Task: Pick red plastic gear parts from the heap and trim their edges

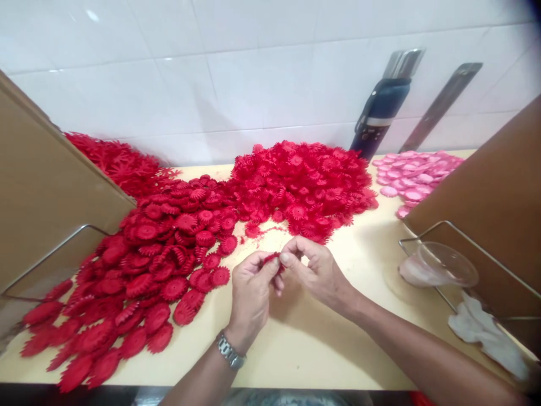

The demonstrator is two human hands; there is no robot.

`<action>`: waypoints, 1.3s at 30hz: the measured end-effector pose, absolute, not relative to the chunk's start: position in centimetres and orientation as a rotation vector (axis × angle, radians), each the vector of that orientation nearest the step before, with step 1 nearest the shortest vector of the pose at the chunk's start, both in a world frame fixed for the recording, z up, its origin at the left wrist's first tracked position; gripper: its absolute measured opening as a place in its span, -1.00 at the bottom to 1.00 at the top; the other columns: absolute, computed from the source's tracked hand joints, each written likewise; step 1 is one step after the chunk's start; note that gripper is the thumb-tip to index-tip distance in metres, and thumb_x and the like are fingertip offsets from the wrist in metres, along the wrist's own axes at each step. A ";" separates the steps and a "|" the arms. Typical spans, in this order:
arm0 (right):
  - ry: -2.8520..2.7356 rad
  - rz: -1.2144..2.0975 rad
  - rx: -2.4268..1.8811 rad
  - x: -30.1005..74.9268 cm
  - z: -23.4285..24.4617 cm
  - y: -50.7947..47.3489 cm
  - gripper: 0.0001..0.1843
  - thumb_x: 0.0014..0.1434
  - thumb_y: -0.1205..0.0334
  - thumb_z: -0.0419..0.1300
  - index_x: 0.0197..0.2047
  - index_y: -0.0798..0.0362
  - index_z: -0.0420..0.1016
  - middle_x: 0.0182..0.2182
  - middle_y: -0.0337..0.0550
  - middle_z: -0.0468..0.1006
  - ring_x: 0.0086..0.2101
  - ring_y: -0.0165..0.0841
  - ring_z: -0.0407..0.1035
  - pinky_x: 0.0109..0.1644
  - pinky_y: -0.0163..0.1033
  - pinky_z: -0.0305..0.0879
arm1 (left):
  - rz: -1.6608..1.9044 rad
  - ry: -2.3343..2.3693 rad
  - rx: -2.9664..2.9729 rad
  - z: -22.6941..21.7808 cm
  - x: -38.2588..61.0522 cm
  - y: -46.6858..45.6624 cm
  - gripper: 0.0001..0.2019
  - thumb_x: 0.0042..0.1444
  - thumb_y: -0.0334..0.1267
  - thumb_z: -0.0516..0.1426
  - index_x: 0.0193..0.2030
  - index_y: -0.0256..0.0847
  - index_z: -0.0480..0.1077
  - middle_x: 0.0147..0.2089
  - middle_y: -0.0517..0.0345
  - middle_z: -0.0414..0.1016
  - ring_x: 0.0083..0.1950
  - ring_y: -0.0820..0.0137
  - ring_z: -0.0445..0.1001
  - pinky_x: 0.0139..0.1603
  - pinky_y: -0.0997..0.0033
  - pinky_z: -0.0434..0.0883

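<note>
Both hands meet above the table, close to its front middle. My left hand (252, 287), with a metal watch (229, 351) on its wrist, pinches a small red toothed disc (273, 257) between thumb and fingers. From the other side my right hand (315, 270) closes its thumb and forefinger on the same disc's edge. Fingers cover most of the disc. To the left spreads a big heap of red rounded discs with notched rims (156, 265). Behind the hands lies a second heap of red flower-shaped pieces (302, 180).
Brown panels stand at left (54, 169) and right (486, 186). A dark blue flask (382, 110) and a flat metal bar (442, 107) lean near the tiled wall. Pink discs (418, 175) lie at the back right. A clear plastic cup (439, 265) and crumpled white tissue (486, 332) are at right.
</note>
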State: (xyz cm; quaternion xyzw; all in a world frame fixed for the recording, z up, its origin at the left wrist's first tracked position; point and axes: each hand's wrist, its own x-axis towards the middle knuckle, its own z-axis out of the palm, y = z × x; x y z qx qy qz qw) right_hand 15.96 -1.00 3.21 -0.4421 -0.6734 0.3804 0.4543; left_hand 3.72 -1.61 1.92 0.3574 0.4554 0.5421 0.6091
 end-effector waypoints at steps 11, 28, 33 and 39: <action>-1.649 0.888 -1.057 17.1 2.2 -1.1 -0.84 0.18 0.21 0.00 -0.36 0.09 0.33 -0.54 -0.26 0.35 -0.51 -0.46 0.25 -0.44 -0.34 0.21 | 1.223 1.113 0.904 1.2 4.0 -2.4 -0.72 -0.02 -0.13 0.17 -0.55 -0.25 0.21 -0.66 0.38 0.10 -0.67 0.65 0.01 -0.70 0.65 0.06; -1.613 0.862 -1.084 16.8 1.4 -0.9 -0.85 0.02 0.26 0.19 -0.34 0.06 0.29 -0.46 -0.23 0.39 -0.46 -0.44 0.27 -0.39 -0.31 0.26 | 1.261 1.126 1.075 0.8 4.1 -2.6 -0.72 0.10 -0.10 0.07 -0.51 -0.26 0.33 -0.50 0.21 0.33 -0.47 0.52 0.25 -0.47 0.55 0.21; -1.624 0.897 -1.109 17.1 1.4 -0.7 -0.94 0.09 0.34 0.09 -0.42 0.07 0.29 -0.56 -0.27 0.39 -0.53 -0.47 0.26 -0.46 -0.35 0.21 | 1.246 1.071 1.050 1.1 4.1 -2.9 -0.83 0.08 -0.21 0.10 -0.37 -0.28 0.42 -0.37 0.15 0.43 -0.37 0.49 0.33 -0.34 0.53 0.29; -1.974 0.416 -0.854 17.9 0.7 0.2 -0.84 0.16 0.36 0.01 -0.42 0.07 0.35 -0.53 -0.20 0.37 -0.49 -0.43 0.23 -0.41 -0.31 0.17 | 0.884 1.005 0.875 2.0 4.0 -2.5 -0.86 -0.12 -0.29 0.21 -0.39 -0.30 0.41 -0.47 0.15 0.44 -0.46 0.45 0.40 -0.41 0.46 0.38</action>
